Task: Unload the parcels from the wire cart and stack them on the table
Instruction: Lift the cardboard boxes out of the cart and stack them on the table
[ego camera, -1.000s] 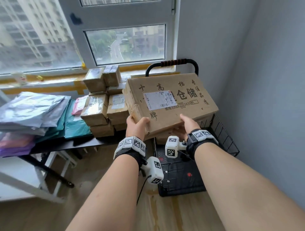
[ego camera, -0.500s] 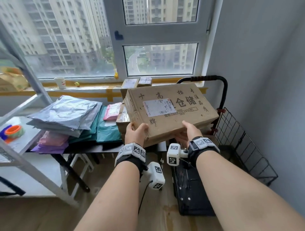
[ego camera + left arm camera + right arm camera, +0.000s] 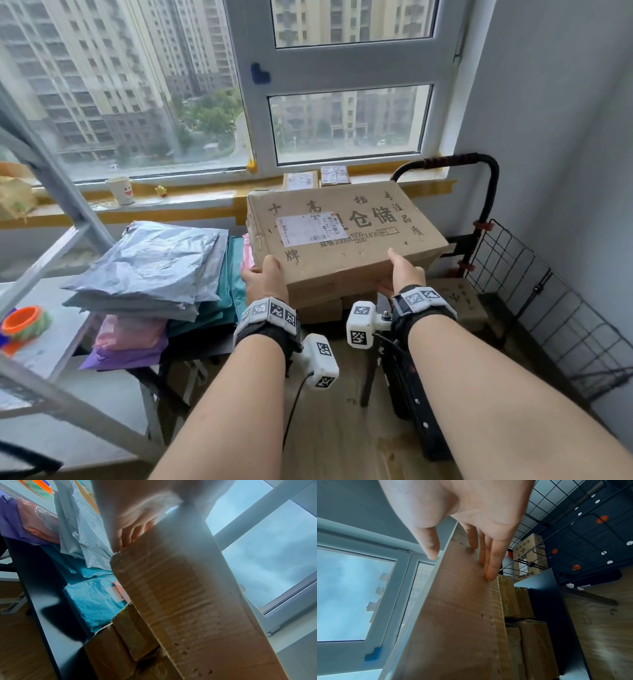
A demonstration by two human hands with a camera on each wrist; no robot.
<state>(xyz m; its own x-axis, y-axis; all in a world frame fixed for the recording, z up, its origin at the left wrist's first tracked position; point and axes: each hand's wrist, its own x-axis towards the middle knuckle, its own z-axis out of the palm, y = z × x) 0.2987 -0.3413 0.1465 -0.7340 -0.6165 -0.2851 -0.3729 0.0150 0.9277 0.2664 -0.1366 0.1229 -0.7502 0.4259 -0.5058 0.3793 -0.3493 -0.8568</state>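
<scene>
I hold a large cardboard box (image 3: 346,236) with printed characters and a white label by its near edge. My left hand (image 3: 265,279) grips the near left corner, thumb on top and fingers (image 3: 126,534) underneath. At the near right edge my right hand (image 3: 400,270) grips with the thumb on top and fingers (image 3: 489,561) flat against the underside. The box (image 3: 453,615) is over the stack of small taped boxes (image 3: 522,615) on the dark table (image 3: 202,346); I cannot tell whether it touches them. The black wire cart (image 3: 548,308) stands to the right with another cardboard box (image 3: 459,301) inside.
Grey, teal, pink and purple mailer bags (image 3: 147,267) are piled on the table's left half. Two small parcels (image 3: 317,178) show behind the big box by the windowsill. A metal rack (image 3: 51,171) with an orange tape roll (image 3: 22,320) stands at the left. A wall closes the right side.
Both hands have carried the large box leftward, from above the cart to over the stacked small boxes on the table. The head view has risen toward the window.
</scene>
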